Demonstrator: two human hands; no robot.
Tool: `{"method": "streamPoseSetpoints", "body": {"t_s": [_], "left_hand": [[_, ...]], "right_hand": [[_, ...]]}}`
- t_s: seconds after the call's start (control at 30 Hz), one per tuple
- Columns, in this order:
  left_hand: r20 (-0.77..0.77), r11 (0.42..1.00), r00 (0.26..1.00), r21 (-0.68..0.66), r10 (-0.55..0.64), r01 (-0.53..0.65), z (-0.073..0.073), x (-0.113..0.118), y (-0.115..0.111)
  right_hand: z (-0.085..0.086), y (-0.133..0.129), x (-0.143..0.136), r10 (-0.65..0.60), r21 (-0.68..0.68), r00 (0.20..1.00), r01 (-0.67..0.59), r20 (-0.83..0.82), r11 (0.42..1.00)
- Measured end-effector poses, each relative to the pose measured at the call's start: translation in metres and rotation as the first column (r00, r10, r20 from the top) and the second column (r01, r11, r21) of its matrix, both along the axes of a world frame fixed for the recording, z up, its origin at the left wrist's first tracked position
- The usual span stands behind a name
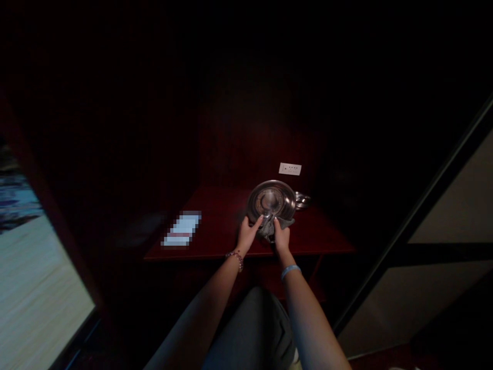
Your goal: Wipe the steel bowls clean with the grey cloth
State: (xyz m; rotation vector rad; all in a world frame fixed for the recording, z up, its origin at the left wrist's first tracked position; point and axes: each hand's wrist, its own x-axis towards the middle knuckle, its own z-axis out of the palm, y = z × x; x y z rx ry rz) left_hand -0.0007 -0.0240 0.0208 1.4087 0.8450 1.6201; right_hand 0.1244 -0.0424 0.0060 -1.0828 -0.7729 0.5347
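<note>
A shiny round steel bowl is held up over the dark red shelf, tilted so that its hollow inside faces me. My left hand grips its near left rim, thumb on the inside and the other fingers mostly hidden behind. My right hand is closed on a crumpled grey cloth at the near right rim, its thumb pressing the cloth against the bowl. Part of the cloth hangs below the rim between both hands. Just behind the bowl, to the right, more shiny metalware shows, partly hidden.
The dark red shelf has its front edge under my wrists. On its left lies a blurred-out pale rectangle. A white socket plate is on the back wall. Dark panels stand on both sides, with a pale wooden surface at far left.
</note>
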Motion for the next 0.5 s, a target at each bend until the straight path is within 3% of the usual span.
{"method": "streamPoseSetpoints", "body": {"t_s": [0.1, 0.3, 0.5], "left_hand": [[-0.013, 0.999, 0.999, 0.01, -0.045, 0.045, -0.003, 0.003, 0.002], [-0.034, 0.998, 0.997, -0.009, 0.066, -0.066, -0.012, 0.003, 0.016], [0.002, 0.997, 0.999, 0.07, 0.043, -0.043, -0.009, -0.002, 0.013]], "right_hand": [[0.0, 0.001, 0.001, 0.005, 0.002, 1.0, -0.005, -0.007, 1.0], [0.002, -0.002, -0.002, 0.038, 0.003, 0.998, -0.039, 0.046, 0.999], [0.005, -0.009, -0.006, -0.051, -0.009, 0.995, 0.052, 0.089, 0.999]]}}
